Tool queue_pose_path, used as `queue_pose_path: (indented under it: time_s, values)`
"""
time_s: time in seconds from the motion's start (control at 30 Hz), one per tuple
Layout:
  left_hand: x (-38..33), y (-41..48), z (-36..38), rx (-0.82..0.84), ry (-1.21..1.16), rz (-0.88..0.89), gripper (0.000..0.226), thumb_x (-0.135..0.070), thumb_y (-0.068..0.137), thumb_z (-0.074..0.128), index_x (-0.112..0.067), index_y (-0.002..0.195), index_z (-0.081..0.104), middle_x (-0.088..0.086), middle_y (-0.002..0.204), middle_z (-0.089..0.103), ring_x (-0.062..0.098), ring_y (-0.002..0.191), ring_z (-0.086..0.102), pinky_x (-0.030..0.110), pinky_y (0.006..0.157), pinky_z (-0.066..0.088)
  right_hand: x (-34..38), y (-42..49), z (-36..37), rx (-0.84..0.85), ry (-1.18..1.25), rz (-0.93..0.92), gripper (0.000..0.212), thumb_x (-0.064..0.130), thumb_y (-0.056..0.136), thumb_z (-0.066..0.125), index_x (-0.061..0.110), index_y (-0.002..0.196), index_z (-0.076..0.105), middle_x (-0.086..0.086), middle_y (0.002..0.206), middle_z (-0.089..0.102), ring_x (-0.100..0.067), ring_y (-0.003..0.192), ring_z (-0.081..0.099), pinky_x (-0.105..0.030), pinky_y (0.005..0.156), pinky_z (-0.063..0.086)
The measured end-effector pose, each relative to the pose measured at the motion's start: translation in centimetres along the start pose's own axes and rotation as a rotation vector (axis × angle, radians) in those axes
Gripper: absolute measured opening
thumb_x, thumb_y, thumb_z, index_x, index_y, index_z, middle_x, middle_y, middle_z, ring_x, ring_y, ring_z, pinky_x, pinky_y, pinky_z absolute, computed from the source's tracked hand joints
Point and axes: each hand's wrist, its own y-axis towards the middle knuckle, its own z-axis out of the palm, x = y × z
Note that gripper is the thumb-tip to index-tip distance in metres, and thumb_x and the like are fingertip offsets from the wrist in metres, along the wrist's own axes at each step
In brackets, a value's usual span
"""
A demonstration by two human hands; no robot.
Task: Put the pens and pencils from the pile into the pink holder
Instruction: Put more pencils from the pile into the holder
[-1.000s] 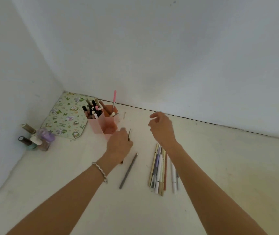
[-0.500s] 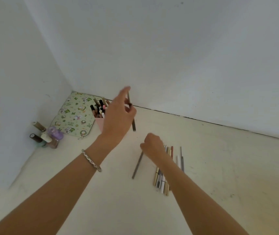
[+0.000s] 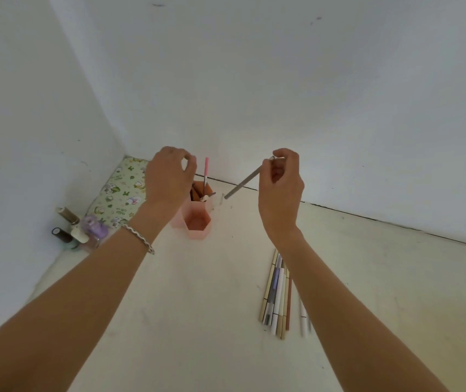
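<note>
Pinching grey pen [image 3: 243,182] — right hand [image 3: 281,190], left hand [image 3: 166,182] slack, empty, half-hiding pink holder [image 3: 198,232], pouch [image 3: 121,190] beside.

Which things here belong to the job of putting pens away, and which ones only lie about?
For the job:
grey pen, held up in the air
pink holder
pile of pens on the pale surface
pink pen, standing in the holder

Only lying about:
green patterned pouch by the wall
small bottles in the corner
</note>
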Motion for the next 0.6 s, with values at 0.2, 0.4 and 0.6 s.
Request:
queue_pose_path:
  time_s: [0.2, 0.4, 0.6]
  values:
    - [-0.1, 0.6, -2.0, -0.148, -0.09, 0.019, 0.029, -0.021, 0.099, 0.043, -0.013, 0.117, 0.065, 0.006, 0.118, 0.065, 0.024, 0.112, 0.055, 0.037, 0.097, 0.042, 0.0, 0.0, 2.9, 0.024, 0.008, -0.06, 0.013, 0.016, 0.096, 0.054, 0.026, 0.103, 0.05, 0.014, 0.084, 0.058, -0.006, 0.075, 0.056, -0.014, 0.069, 0.045]
    - [-1.8, -0.6, -2.4, -0.071, -0.182, 0.056, 0.024, -0.017, 0.099, 0.046, -0.015, 0.115, 0.065, 0.001, 0.111, 0.065, 0.014, 0.102, 0.06, 0.026, 0.088, 0.047, -2.4, -2.8, 5.3, 0.368, -0.243, -0.153, 0.016, 0.015, 0.097, 0.053, 0.012, 0.108, 0.064, -0.001, 0.1, 0.07, -0.018, 0.085, 0.061, -0.034, 0.08, 0.052]
    - [-5.4, -4.1, 0.1, 0.069, -0.244, 0.092, 0.008, -0.018, 0.091, 0.052, -0.02, 0.095, 0.059, -0.005, 0.091, 0.062, 0.016, 0.077, 0.062, 0.031, 0.072, 0.049, -2.9, -1.5, 1.6, 0.127, -0.138, -0.025, 0.026, 0.005, 0.094, 0.047, 0.013, 0.113, 0.064, 0.0, 0.099, 0.07, -0.012, 0.082, 0.062, -0.029, 0.076, 0.051]
